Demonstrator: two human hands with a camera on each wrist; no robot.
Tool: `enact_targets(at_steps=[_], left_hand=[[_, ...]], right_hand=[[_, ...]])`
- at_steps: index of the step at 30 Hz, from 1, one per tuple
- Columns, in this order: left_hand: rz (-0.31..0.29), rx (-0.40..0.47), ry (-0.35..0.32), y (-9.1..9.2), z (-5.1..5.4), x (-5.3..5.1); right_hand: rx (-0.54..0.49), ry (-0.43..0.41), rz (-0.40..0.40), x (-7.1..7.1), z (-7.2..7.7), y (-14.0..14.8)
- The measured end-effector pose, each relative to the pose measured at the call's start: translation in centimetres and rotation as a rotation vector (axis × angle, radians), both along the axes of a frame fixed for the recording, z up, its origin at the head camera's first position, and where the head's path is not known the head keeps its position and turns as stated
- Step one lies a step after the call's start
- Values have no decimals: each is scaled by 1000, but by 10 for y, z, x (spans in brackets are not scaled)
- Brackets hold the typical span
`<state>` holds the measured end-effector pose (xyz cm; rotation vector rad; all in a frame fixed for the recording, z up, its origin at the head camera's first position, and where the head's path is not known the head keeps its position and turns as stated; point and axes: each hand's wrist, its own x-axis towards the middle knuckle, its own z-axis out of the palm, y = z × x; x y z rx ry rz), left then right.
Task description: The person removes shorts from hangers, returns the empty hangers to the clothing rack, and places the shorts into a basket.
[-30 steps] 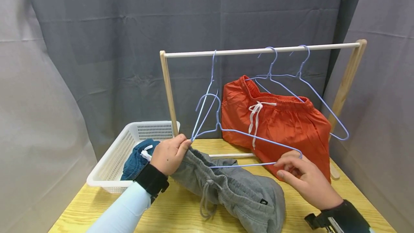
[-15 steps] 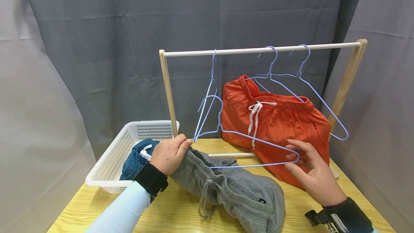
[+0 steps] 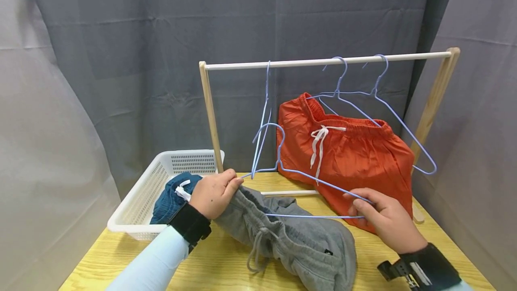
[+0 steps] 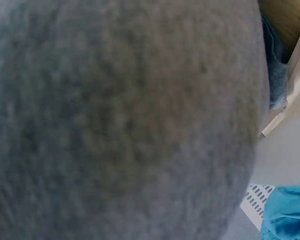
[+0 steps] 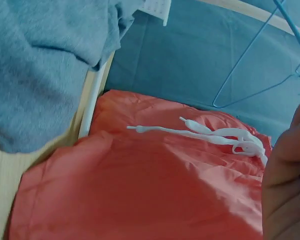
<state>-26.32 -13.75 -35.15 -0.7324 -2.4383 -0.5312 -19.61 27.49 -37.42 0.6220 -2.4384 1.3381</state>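
Observation:
My left hand [image 3: 214, 194] pinches the waistband of the grey shorts [image 3: 299, 241] at its left end, with the left end of a blue hanger [image 3: 319, 181] beside its fingertips. The hanger's lower bar runs into the waist opening. My right hand [image 3: 387, 219] grips the hanger's right end between thumb and fingers, above the shorts. Grey cloth [image 4: 125, 120] fills most of the left wrist view. In the right wrist view, part of my right hand [image 5: 287, 185] shows at the right edge, with the hanger [image 5: 292, 25] above it.
A wooden rack [image 3: 299, 63] stands behind, with an unloaded hanger [image 3: 260, 125] at left. Red shorts [image 3: 347, 160] hang on the rack's right side, near another hanger [image 3: 408, 129]. A white basket [image 3: 137, 192] at left holds blue clothing [image 3: 171, 199].
My right hand has let go of the hanger's right end, opened, then taken hold of it again. The hanger has shifted slightly right and down, while my left hand stays nearly still.

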Motion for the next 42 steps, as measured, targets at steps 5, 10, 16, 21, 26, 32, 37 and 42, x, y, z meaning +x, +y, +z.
enact_targets(at_steps=[5, 10, 16, 21, 26, 32, 37, 42], left_hand=[[-37, -6, -28, -2, -1, -1], [-52, -3, -61, -4, 0, -3], [-64, -17, -75, -4, 0, -5], [-87, -3, -107, -7, -1, -7], [-91, 45, -127, -15, -3, -10], [-59, 43, -151, -19, -4, -12], [-3, 34, -193, -19, -3, -11], [29, 31, -247, -21, -3, -13]], right_hand=[[-116, -65, 173, -1, -2, 5], [-130, -43, 221, -1, 1, 5], [-105, 15, 164, -2, 6, 4], [-134, 9, 152, -2, 8, 7], [-124, 3, 55, 1, 11, 17], [-100, -3, 6, 6, 15, 24], [-77, 13, -29, 7, 16, 25], [-99, -10, -94, 7, 15, 31]])
